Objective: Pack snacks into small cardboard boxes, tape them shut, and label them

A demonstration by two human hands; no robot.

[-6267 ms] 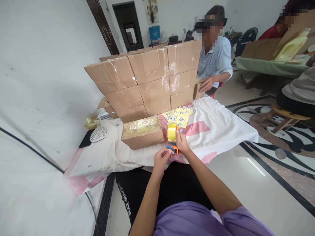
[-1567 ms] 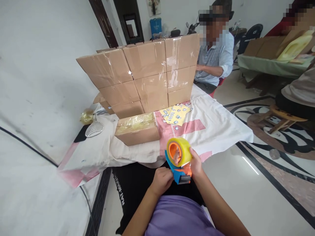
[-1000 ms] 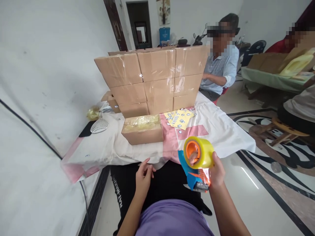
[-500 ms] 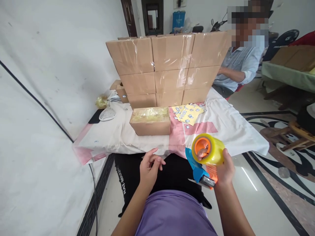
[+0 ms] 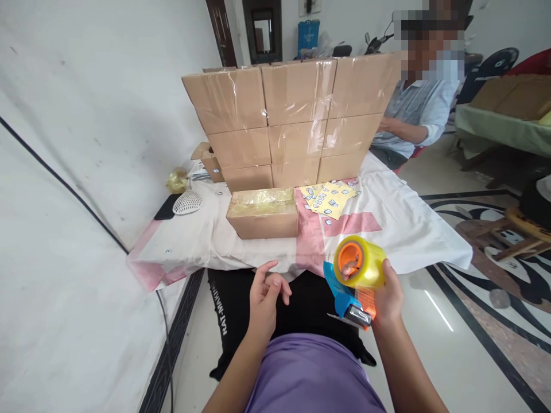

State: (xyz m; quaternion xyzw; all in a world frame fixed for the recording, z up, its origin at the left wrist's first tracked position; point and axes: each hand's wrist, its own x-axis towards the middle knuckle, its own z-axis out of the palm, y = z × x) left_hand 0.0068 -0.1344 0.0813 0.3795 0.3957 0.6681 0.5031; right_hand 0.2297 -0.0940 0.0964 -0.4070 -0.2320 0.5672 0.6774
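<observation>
In my right hand [image 5: 390, 292] is a tape dispenser [image 5: 342, 298] of blue and orange plastic, loaded with a thick roll of yellow tape [image 5: 371, 264]. Fingertips of that hand show inside the roll's orange core. My left hand [image 5: 267, 292] hovers above my lap, just off the table's front edge, fingers loosely bent and apart with nothing in them. A closed cardboard box [image 5: 267, 225] lies on the table beyond my left hand, shiny yellowish tape along its top. Neither hand touches it.
Taped cardboard boxes [image 5: 297, 97] stand stacked behind the single box. Yellow printed sheets [image 5: 331, 199] lie to its right, a white mesh piece [image 5: 187, 202] to its left. A small open carton [image 5: 210, 163] sits at the back left. Another person [image 5: 424, 115] sits at the far right.
The view has shifted slightly. My right hand, with the tape dispenser, has come a little to the left; my left hand has moved slightly right. The boxes stay where they were.
</observation>
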